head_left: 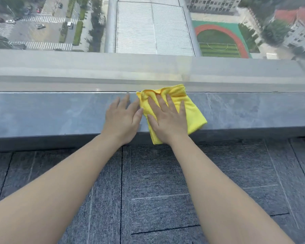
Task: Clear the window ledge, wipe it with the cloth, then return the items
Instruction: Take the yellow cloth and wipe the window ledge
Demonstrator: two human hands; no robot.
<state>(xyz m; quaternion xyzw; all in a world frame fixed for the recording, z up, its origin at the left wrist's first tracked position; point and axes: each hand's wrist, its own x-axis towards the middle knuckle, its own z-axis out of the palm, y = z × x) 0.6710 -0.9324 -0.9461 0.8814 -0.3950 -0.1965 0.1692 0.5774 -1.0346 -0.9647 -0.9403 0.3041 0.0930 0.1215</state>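
Starting nearest the camera, two bare forearms extend forward over the grey carpet tiles (157,182) toward the window ledge (51,113). The left hand (122,118) lies flat and open on the stone, fingers extended, holding nothing; it is just beside the left edge of the cloth. The right hand (167,118) is also flat, fingers spread, palm pressed down on the yellow cloth (195,113); it pins the cloth rather than gripping it.

The cloth lies on the ledge in front of the person, loosely folded. Its near corner hangs over the front lip of the ledge below the right wrist, and its far edge is bunched against the base of the window glass (148,74). Most of the uncovered cloth shows to the right of the right hand.

Handling assessment: the cloth appears soft, light and limp, a microfibre type. It will likely slide easily on the smooth stone under flat palm pressure and bunch if pushed from one edge. To lift it, pinching the bunched far edge or the overhanging corner should serve.

The visible stretch of ledge carries no items, so the wiping step appears to be in hand. Beyond the glass, streets and a sports field lie far below.
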